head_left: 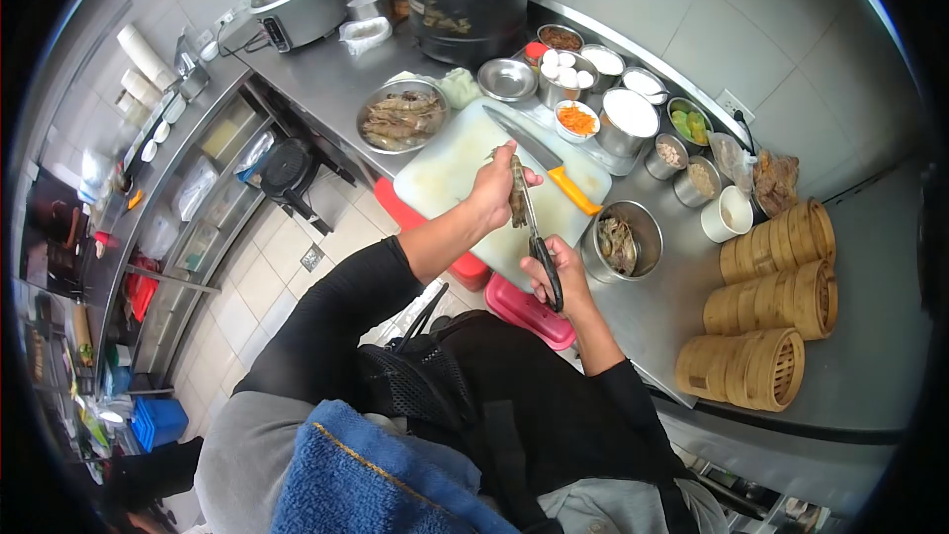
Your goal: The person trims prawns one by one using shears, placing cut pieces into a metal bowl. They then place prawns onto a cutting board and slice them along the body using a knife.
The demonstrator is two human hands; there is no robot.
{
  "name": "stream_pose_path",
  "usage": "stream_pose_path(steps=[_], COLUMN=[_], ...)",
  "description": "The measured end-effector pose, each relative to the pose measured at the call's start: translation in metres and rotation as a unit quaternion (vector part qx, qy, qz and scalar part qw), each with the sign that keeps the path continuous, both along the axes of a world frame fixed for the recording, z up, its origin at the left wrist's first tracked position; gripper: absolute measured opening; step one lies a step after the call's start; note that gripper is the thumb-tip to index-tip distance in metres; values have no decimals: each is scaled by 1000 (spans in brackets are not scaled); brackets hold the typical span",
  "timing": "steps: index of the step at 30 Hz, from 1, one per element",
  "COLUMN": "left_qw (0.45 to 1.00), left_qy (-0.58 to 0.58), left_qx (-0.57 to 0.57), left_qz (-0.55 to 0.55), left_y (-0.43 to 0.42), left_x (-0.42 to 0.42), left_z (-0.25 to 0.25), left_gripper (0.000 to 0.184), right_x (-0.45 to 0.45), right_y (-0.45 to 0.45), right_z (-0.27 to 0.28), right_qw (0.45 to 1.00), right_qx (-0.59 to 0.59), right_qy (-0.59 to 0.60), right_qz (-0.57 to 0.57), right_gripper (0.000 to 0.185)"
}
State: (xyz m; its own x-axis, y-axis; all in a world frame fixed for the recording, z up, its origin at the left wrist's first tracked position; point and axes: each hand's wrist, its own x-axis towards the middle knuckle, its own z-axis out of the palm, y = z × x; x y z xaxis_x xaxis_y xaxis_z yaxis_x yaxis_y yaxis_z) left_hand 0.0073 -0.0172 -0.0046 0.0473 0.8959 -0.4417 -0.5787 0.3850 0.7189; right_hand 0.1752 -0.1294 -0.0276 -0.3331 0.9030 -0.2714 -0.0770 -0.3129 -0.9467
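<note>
My left hand (491,190) is closed around a raw grey-brown shrimp (517,200), held up above a white cutting board (435,173). In my right hand (563,272) is a pair of scissors (546,272) with black handles, its blades reaching up alongside the shrimp. Whether the blades touch the shell I cannot tell. On the board lies a knife (571,188) with a yellow handle. A metal bowl (374,145) of whole shrimp stands beyond the board on the left. Right of my right hand is a steel pot (647,237) with more shrimp or shrimp pieces inside.
Bamboo steamers (736,371) stand in stacks on the right. Along the wall are several ingredient containers, a bowl of orange shreds (576,121) and a large black pot (470,5). A rice cooker (297,10) sits at the back left. Below the counter edge are red tubs (529,314).
</note>
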Motion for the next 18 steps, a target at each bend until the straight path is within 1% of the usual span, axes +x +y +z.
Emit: stream_pose_path(steps=[5, 7, 11, 13, 14, 15, 17, 18], left_qw=[999, 999, 996, 990, 990, 990, 992, 993], left_qy=[4, 38, 43, 64, 43, 46, 35, 36], left_qx=[20, 37, 78, 121, 132, 131, 114, 113], left_qz=[27, 6, -17, -17, -17, -17, 28, 29], left_y=[2, 0, -7, -7, -9, -7, -2, -1], left_x=[4, 1, 7, -1, -2, -4, -5, -6], left_z=[6, 5, -2, -1, 1, 2, 6, 2], left_gripper=[39, 40, 39, 42, 48, 48, 54, 54], right_x=[1, 1, 3, 2, 2, 0, -3, -6], right_y=[-1, -3, 3, 4, 4, 4, 3, 2], right_z=[3, 5, 5, 6, 9, 11, 13, 11], right_qw=[1000, 998, 999, 999, 999, 999, 999, 999], right_qx=[-18, 24, 10, -36, -29, -30, -34, -35], right_qy=[-2, 50, 32, 22, 19, 21, 11, 11], right_qz=[-1, -13, -17, 2, 10, 10, 7, 7], right_gripper=[36, 36, 37, 37, 38, 38, 38, 38])
